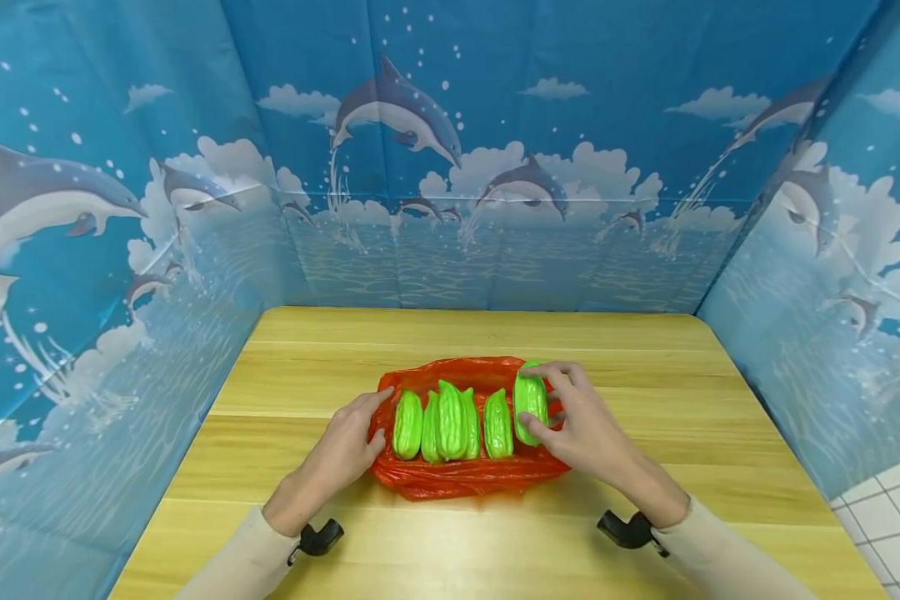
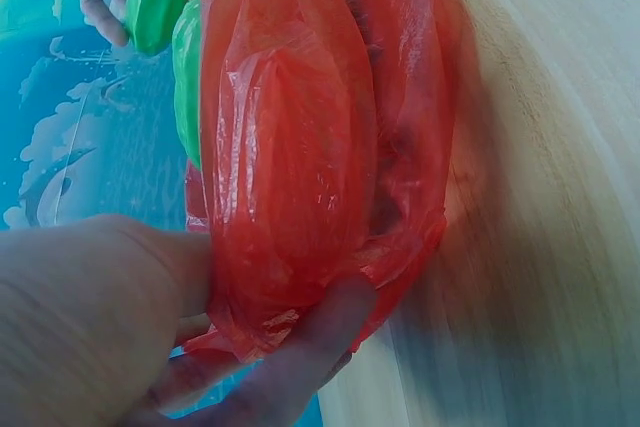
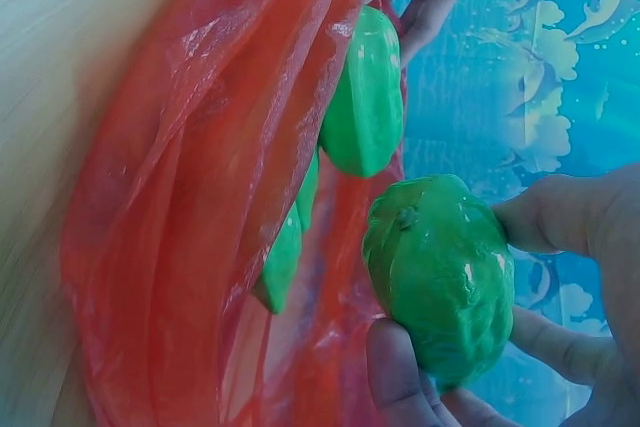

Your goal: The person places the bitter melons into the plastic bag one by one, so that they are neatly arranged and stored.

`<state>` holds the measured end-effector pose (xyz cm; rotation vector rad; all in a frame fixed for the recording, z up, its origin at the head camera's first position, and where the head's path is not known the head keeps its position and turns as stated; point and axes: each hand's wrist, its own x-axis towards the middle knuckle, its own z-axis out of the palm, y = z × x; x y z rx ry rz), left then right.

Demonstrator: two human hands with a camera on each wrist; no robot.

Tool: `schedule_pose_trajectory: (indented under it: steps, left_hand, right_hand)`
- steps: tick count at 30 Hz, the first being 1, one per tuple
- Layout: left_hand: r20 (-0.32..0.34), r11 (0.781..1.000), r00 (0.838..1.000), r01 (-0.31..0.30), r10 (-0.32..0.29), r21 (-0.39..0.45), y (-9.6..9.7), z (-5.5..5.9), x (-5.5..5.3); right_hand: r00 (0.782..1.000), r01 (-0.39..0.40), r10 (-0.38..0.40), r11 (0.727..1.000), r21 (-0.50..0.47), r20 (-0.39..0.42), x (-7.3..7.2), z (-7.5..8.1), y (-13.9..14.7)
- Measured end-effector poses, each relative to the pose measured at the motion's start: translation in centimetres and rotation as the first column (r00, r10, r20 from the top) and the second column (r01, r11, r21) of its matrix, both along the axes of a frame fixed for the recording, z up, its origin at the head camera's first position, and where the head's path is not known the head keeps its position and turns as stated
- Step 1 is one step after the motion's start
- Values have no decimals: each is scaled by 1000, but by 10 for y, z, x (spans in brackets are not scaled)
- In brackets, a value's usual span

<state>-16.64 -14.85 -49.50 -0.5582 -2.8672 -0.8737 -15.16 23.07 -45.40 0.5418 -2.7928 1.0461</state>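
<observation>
A red plastic bag [image 1: 465,479] lies opened out with several green, ribbed bitter melons [image 1: 452,421] lined up side by side in it. My right hand [image 1: 581,421] grips one bitter melon [image 1: 531,404] between thumb and fingers, at the bag's right end. The right wrist view shows the stem end of this bitter melon [image 3: 440,277], its skin wrinkled and glossy. At the left end, my left hand [image 1: 352,433] pinches the edge of the bag. Red film [image 2: 300,167] covers the nearest melon in the left wrist view.
Under the bag is a light wooden table [image 1: 300,358]. Blue curtains [image 1: 480,258] printed with dolphins and clouds stand along its back and both sides. Each wrist bears a black camera mount [image 1: 318,537]. White floor tiles [image 1: 888,521] show at the lower right.
</observation>
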Motion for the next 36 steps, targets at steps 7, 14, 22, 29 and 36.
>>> schedule_pose_trajectory:
  steps: [7, 14, 22, 29, 36]
  left_hand:
    - [5, 1000, 1000, -7, 6, 7, 1, 2, 1]
    - [14, 1000, 1000, -14, 13, 16, 1, 2, 2]
    - [3, 1000, 1000, -16, 16, 26, 0, 1, 3]
    - [-3, 999, 1000, -19, 19, 26, 0, 0, 2]
    - [-8, 999, 1000, -18, 18, 28, 2, 0, 2]
  right_hand:
    - [1000, -16, 16, 1000, 4, 8, -3, 1, -11]
    - [999, -33, 33, 999, 0, 39, -6, 1, -21]
    - [994, -62, 64, 998, -27, 89, -10, -4, -33]
    - [990, -72, 76, 997, -32, 122, -11, -9, -42]
    - [989, -89, 91, 996, -19, 119, -12, -15, -44]
